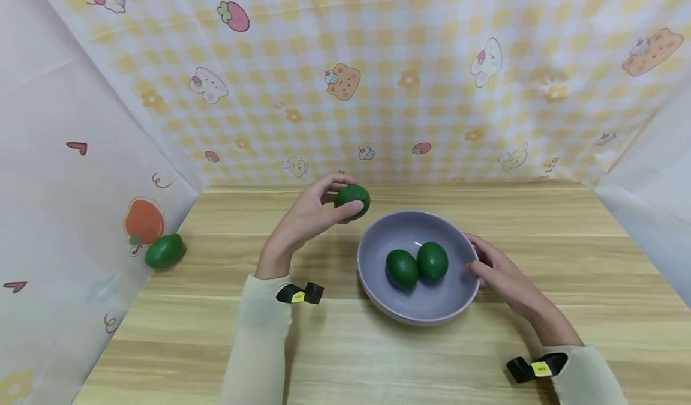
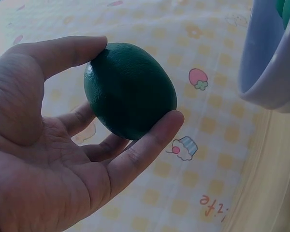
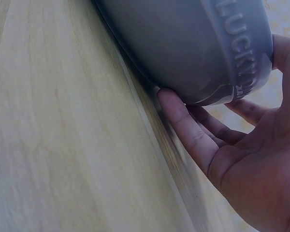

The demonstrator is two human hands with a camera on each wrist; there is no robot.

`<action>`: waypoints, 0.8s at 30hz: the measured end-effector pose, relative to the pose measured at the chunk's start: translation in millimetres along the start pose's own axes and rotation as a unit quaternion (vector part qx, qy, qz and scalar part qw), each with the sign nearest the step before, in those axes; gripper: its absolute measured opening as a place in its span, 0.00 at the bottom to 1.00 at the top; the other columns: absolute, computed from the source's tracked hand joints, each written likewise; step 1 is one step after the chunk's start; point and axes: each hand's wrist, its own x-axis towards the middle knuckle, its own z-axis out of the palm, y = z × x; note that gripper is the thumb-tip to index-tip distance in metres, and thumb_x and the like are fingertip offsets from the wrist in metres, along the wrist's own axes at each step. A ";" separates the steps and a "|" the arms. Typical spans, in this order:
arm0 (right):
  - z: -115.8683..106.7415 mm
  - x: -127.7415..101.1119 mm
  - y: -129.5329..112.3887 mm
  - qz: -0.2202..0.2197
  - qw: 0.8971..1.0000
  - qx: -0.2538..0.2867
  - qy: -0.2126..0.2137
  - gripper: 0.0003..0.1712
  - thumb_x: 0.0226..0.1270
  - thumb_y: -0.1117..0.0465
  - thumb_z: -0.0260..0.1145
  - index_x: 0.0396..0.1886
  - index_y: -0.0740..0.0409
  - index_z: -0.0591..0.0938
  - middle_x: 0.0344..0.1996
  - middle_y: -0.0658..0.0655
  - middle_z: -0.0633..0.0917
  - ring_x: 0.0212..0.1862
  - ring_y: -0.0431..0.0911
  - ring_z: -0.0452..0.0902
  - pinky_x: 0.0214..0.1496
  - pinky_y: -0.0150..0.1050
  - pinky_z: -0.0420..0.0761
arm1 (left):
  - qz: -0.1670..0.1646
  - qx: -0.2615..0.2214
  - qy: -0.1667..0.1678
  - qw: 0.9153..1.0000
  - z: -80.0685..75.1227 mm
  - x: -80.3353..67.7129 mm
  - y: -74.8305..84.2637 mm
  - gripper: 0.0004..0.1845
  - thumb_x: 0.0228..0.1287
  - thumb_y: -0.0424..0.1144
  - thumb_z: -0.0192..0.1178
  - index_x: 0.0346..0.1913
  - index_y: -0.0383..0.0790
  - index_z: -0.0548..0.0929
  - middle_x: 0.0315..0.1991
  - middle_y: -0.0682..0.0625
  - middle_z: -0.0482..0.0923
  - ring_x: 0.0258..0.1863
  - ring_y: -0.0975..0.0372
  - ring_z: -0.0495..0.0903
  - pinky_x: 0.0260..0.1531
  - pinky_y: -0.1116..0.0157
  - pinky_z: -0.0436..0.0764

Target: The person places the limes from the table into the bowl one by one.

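My left hand (image 1: 309, 214) holds a dark green lime (image 1: 353, 197) above the table, left of the bowl's far rim. In the left wrist view the thumb pinches the lime (image 2: 128, 89) from one side and the fingers support it from the other. A round grey-purple bowl (image 1: 384, 235) stands on the table with two more limes (image 1: 402, 269) side by side inside. My right hand (image 1: 504, 276) grips the bowl's right side, thumb at the rim. The right wrist view shows fingers under the outer wall of the bowl (image 3: 183, 53), near its base.
Another green lime (image 1: 165, 251) lies at the table's left edge, beside the white side sheet (image 1: 48, 213). A yellow checked cloth (image 1: 378, 45) hangs behind the wooden table (image 1: 345, 357). Raised lettering marks the bowl's outside.
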 end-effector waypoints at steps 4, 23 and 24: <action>-0.3 -0.5 1.0 0.004 1.000 0.000 0.000 0.38 0.78 0.67 0.53 0.84 0.60 0.58 0.74 0.74 0.68 0.56 0.33 0.76 0.48 0.35 0.86 | 0.005 0.016 -0.004 1.000 5.7 3.2 0.8 0.25 0.69 0.42 0.71 0.66 0.45 0.79 0.61 0.44 0.77 0.61 0.48 0.80 0.49 0.56 0.90; -0.3 1.4 -0.4 0.011 1.000 -0.002 -0.001 0.38 0.78 0.66 0.53 0.85 0.60 0.57 0.74 0.74 0.69 0.56 0.36 0.76 0.48 0.36 0.86 | 0.070 0.148 -0.005 0.986 29.8 2.8 14.3 0.25 0.68 0.45 0.73 0.64 0.46 0.80 0.62 0.50 0.79 0.59 0.53 0.81 0.49 0.60 0.88; -0.2 1.4 -0.4 0.012 1.000 -0.003 -0.001 0.38 0.78 0.66 0.53 0.85 0.59 0.57 0.74 0.74 0.69 0.56 0.36 0.77 0.48 0.36 0.87 | 0.075 0.151 -0.004 0.986 30.7 2.5 14.9 0.24 0.68 0.44 0.73 0.64 0.46 0.80 0.62 0.50 0.80 0.58 0.54 0.81 0.48 0.60 0.88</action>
